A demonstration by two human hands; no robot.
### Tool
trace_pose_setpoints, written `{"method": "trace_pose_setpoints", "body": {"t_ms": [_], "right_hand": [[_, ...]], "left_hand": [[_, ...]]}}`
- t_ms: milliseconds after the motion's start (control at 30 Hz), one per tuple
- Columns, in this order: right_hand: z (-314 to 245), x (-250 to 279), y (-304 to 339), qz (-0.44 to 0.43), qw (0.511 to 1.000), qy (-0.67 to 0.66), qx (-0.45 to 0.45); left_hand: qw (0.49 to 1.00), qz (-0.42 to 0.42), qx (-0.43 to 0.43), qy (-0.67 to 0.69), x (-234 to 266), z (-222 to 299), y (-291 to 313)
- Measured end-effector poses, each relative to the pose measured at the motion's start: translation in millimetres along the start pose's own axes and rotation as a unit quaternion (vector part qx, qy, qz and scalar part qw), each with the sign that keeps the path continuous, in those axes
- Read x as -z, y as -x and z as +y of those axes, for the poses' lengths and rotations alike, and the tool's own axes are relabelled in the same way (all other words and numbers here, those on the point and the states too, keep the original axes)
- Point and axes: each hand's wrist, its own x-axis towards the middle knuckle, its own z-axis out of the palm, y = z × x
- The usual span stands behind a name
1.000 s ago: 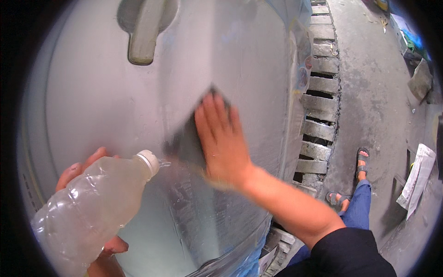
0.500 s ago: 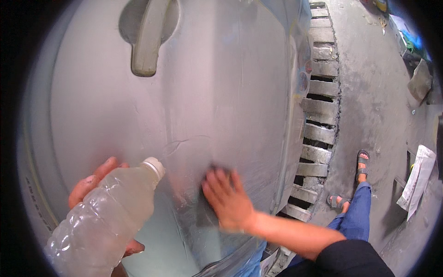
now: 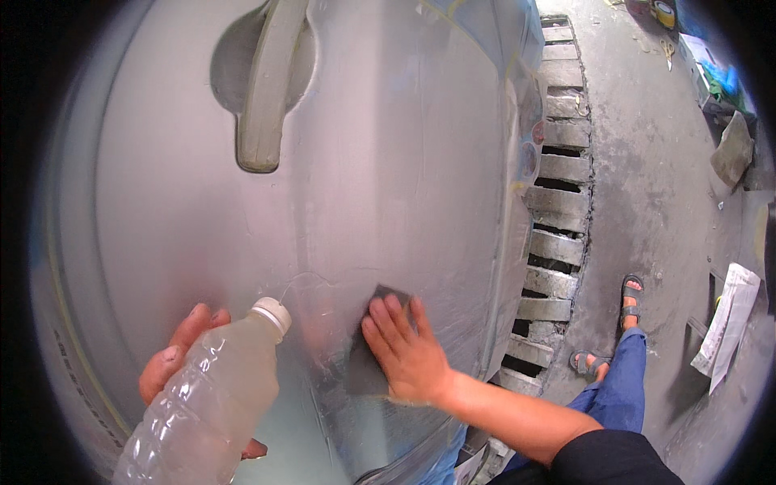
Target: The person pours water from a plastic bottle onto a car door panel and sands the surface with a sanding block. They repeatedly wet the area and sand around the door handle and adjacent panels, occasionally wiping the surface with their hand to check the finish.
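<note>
My left hand (image 3: 174, 356) is wrapped round a ribbed clear plastic bottle (image 3: 202, 396) of cloudy liquid, tilted over the panel. A thin thread of water runs from its white cap (image 3: 272, 316) onto a grey car door (image 3: 412, 194). My right hand (image 3: 408, 347) lies flat on a dark sheet of sandpaper (image 3: 368, 368), pressing it to the wet panel with fingers stretched out. A corner of the sheet shows beyond the fingertips. The door handle (image 3: 263, 121), also grey, is farther up the panel.
Masking film and tape (image 3: 521, 121) edge the door on the right. Beyond runs a slatted concrete drain cover (image 3: 558, 210) with gaps. My sandalled feet (image 3: 630, 299) stand on the concrete floor. Folded paper (image 3: 727, 323), scissors (image 3: 668, 52) and a grey slab-like piece (image 3: 732, 149) are at the far right.
The door has slid down in the view. My right hand and the sandpaper have moved a little up the panel, towards the handle. The bottle stays tilted in my left hand.
</note>
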Motion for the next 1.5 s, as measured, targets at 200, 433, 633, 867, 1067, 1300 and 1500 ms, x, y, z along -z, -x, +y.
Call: {"method": "trace_pose_setpoints", "body": {"t_ms": [200, 433, 633, 867, 1067, 1300, 1500], "right_hand": [[49, 46, -127, 0.070, 0.995, 0.073, -0.019], [12, 10, -20, -0.037, 0.998, 0.045, 0.006], [62, 58, -160, 0.049, 0.994, 0.094, -0.040], [20, 16, -32, 0.005, 1.000, 0.012, 0.003], [77, 67, -194, 0.088, 0.993, 0.077, -0.015], [47, 35, -84, -0.037, 0.996, 0.080, 0.006], [114, 85, -243, 0.051, 0.990, 0.133, -0.011]], "left_hand": [[0.994, -0.025, 0.067, 0.087, -2, 7, -6], [0.997, 0.002, 0.066, 0.030, -9, 22, -4], [0.997, -0.034, -0.055, -0.033, -3, 1, -10], [0.998, 0.002, -0.044, 0.036, -14, 4, -7], [0.998, 0.013, -0.054, 0.024, -22, 9, -15], [0.983, 0.073, 0.165, 0.046, -6, 12, 7], [0.960, 0.123, 0.152, 0.200, 0, 0, 22]]}}
